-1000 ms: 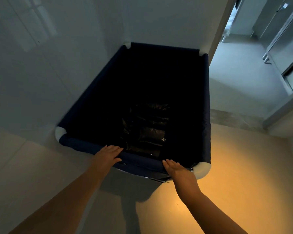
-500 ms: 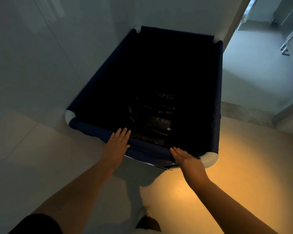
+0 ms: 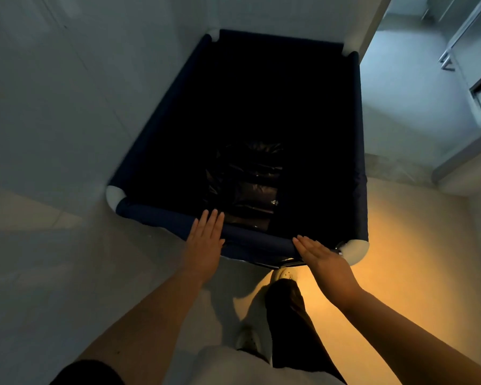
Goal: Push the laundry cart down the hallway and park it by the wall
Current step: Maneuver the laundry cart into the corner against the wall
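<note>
The laundry cart (image 3: 261, 120) stands in a corner, its left side running along a pale wall (image 3: 67, 107) and its far end up against another wall, with white rounded caps at the four corners of its dark blue padded rim. The inside is very dark; a crumpled black plastic bag (image 3: 245, 184) lies at the bottom, toward the near end. Both hands are at the near rim of the cart. The left hand (image 3: 206, 243) is flat and spread, fingers straight and together, with the fingertips lying over the top of the padded near rail and the palm against its outer face; it is not curled around anything. The right hand (image 3: 321, 255) is also flat and unclenched, set edge-on just beside the near right corner cap, its fingertips touching the rail; whether the palm presses the rail or only hovers beside it I cannot tell. Neither hand grasps the cart: both rest open against it, so the cart lies directly ahead of the two palms, between them and the far wall. Below the hands, a dark trouser leg (image 3: 292, 329) and a pale shoe (image 3: 247, 340) show on the light floor (image 3: 39, 273), which glows warm orange to the right. Beyond the cart's right side, an opening leads to a brighter room with a tiled floor.
</note>
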Motion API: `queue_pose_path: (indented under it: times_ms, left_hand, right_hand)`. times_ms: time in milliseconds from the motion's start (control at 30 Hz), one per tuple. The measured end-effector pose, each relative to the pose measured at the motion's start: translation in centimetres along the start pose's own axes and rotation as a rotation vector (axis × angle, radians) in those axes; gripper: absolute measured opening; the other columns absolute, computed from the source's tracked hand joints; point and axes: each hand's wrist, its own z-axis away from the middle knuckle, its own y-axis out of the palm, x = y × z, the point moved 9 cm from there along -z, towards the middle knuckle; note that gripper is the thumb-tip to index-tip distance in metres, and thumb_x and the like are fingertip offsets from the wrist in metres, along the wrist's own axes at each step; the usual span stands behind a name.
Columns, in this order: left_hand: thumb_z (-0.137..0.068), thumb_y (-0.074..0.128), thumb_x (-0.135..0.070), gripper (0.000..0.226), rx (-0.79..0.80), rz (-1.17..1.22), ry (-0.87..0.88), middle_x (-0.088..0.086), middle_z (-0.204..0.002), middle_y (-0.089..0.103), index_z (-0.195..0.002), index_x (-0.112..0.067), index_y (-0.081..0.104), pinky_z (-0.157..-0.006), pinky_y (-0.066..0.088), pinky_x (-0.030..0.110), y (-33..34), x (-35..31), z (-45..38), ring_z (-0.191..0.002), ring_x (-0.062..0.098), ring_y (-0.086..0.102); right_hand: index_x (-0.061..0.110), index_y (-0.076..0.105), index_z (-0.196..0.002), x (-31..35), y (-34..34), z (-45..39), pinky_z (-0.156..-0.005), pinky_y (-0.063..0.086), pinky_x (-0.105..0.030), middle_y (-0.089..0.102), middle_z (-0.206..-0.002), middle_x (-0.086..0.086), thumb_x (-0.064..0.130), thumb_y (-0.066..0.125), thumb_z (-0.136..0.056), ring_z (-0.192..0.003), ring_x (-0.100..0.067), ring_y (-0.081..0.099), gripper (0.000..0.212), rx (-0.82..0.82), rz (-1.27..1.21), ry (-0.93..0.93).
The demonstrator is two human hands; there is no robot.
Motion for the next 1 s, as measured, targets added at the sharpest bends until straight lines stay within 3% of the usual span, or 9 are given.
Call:
queue_pose_path:
  times_ms: [67,200,333,467,600,700,833,933,1000]
  left_hand:
    - [-0.1,0.034,-0.031,0.063,0.011,-0.041,0.013,0.011,-0.158,0.01,-0.143,-0.011,-0.007,-0.119,0.006,0.041,0.1,0.1,0.2,-0.145,0.03,0.004]
    - [-0.094,0.051,-0.026,0.06,-0.01,0.001,0.034,0.015,-0.151,0.032,-0.143,-0.005,0.022,-0.115,0.02,0.047,-0.6,-0.3,0.0,-0.141,0.034,0.024]
    - [-0.097,0.045,-0.026,0.056,0.002,0.029,0.048,0.011,-0.153,0.027,-0.145,-0.01,0.02,-0.118,0.01,0.042,-0.3,0.2,-0.4,-0.143,0.03,0.017]
    - [-0.097,0.044,-0.028,0.055,0.022,0.035,0.044,0.01,-0.154,0.026,-0.145,-0.012,0.021,-0.119,0.01,0.042,-0.2,0.4,-0.4,-0.144,0.028,0.015]
    - [-0.075,0.076,-0.025,0.061,-0.013,0.014,0.041,0.012,-0.132,0.059,-0.128,-0.009,0.052,-0.102,0.041,0.047,-1.0,0.4,-0.4,-0.126,0.031,0.05]
    - [-0.068,0.082,-0.025,0.063,-0.034,0.01,0.053,0.012,-0.125,0.063,-0.123,-0.008,0.057,-0.096,0.047,0.048,-1.1,0.2,-0.4,-0.119,0.03,0.057]
    - [-0.074,0.077,-0.025,0.061,-0.022,0.008,0.034,0.013,-0.129,0.061,-0.127,-0.007,0.053,-0.1,0.044,0.049,-0.9,0.3,-0.6,-0.123,0.031,0.053]
    - [-0.095,0.049,-0.026,0.059,0.069,-0.001,0.015,0.011,-0.152,0.031,-0.145,-0.01,0.021,-0.117,0.017,0.042,0.1,0.4,-0.5,-0.142,0.028,0.022]
    - [-0.099,0.037,-0.027,0.059,0.162,-0.026,0.003,0.007,-0.157,0.016,-0.147,-0.012,0.006,-0.119,0.006,0.04,0.2,0.4,-0.7,-0.145,0.026,0.008]
  right_hand:
    - [0.026,0.005,-0.144,0.2,0.3,0.1,-0.112,0.01,-0.028,0.017,-0.157,-0.001,0.0,0.053,-0.09,-0.145,-0.02,0.014,0.077,-0.011,0.009,0.021]
    - [0.026,0.009,-0.144,0.1,0.5,0.0,-0.104,0.012,-0.029,0.023,-0.155,-0.001,0.002,0.061,-0.086,-0.141,-0.018,0.015,0.081,-0.006,0.051,0.074]
    - [0.024,0.017,-0.143,0.2,0.6,0.0,-0.105,0.017,-0.029,0.029,-0.152,-0.002,-0.001,0.063,-0.083,-0.14,-0.025,0.029,0.08,0.007,0.022,0.082]
    - [0.028,0.007,-0.145,0.1,0.9,-0.3,-0.114,0.017,-0.03,0.018,-0.156,0.002,0.004,0.054,-0.091,-0.144,-0.019,0.015,0.075,0.018,0.032,0.119]
    - [0.03,0.005,-0.145,-0.3,1.2,-0.4,-0.113,0.015,-0.027,0.016,-0.157,0.004,0.007,0.052,-0.092,-0.145,-0.017,0.013,0.074,0.033,0.026,0.127]
    - [0.029,0.008,-0.145,-0.2,1.2,-0.4,-0.112,0.016,-0.028,0.019,-0.156,0.004,0.006,0.054,-0.091,-0.144,-0.018,0.016,0.075,0.03,0.024,0.126]
    - [0.028,0.015,-0.145,-0.2,0.8,-0.4,-0.11,0.018,-0.027,0.026,-0.154,0.002,0.004,0.056,-0.09,-0.143,-0.019,0.023,0.073,0.027,0.018,0.131]
    - [0.027,0.017,-0.145,0.1,0.2,-0.8,-0.113,0.025,-0.027,0.029,-0.154,0.003,0.014,0.049,-0.095,-0.142,-0.017,0.026,0.06,0.026,0.007,0.125]
    - [0.025,0.022,-0.144,0.3,-0.4,-1.1,-0.113,0.029,-0.027,0.033,-0.152,0.002,0.025,0.041,-0.098,-0.141,-0.016,0.029,0.05,0.058,-0.025,0.152]
